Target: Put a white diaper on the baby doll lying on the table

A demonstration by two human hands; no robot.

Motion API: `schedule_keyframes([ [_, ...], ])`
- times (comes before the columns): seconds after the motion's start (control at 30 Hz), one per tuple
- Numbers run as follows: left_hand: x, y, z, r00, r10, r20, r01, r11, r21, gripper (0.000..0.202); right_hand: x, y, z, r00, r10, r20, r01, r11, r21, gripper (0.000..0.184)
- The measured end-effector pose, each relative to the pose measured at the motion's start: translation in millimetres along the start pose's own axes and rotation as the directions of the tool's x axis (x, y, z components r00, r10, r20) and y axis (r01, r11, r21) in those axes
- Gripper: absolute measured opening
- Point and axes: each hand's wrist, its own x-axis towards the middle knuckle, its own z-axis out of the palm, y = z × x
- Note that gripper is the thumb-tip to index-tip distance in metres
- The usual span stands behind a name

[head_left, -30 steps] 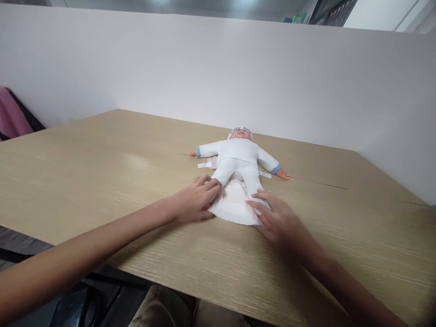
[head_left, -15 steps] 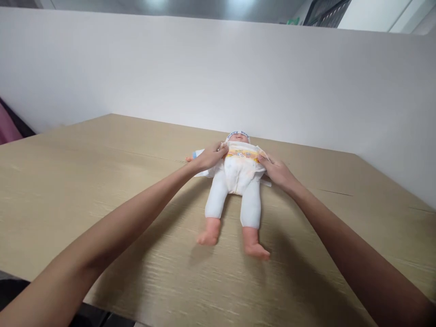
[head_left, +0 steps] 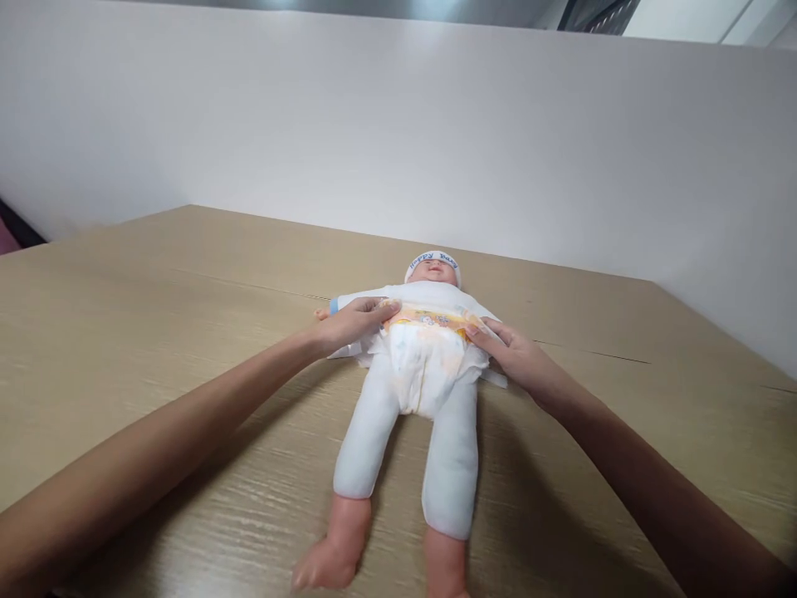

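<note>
A baby doll [head_left: 374, 440] in white cloth and a "Happy Baby" cap lies on its back, feet toward me. Over its hips and belly sits a white diaper [head_left: 423, 365] with an orange printed band across the front. My left hand [head_left: 367, 320] pinches the band's left upper corner between thumb and fingers. At the right corner, my right hand [head_left: 498, 340] is closed on the diaper's edge in the same way. White side flaps of the diaper stick out beside the doll's waist, and its back part is hidden beneath the body.
The doll rests on a wood-grain table [head_left: 187, 274] with a thin seam running across it. A white partition wall [head_left: 374, 124] rises behind the far edge. Something dark and pink [head_left: 12, 232] shows at the far left.
The doll now looks larger and closer. Both hands and the diaper's front edge have come down from near its chin to its belly, uncovering the chest and face.
</note>
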Motion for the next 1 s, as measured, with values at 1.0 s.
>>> schedule_keyframes([
  [1.0,15.8,47.0,93.8,0.862,0.481,0.159,-0.391,0.43,0.814,0.062,-56.3,27.7,-22.8,0.962,0.271,-0.011,-0.27,0.954,-0.132,0.069],
])
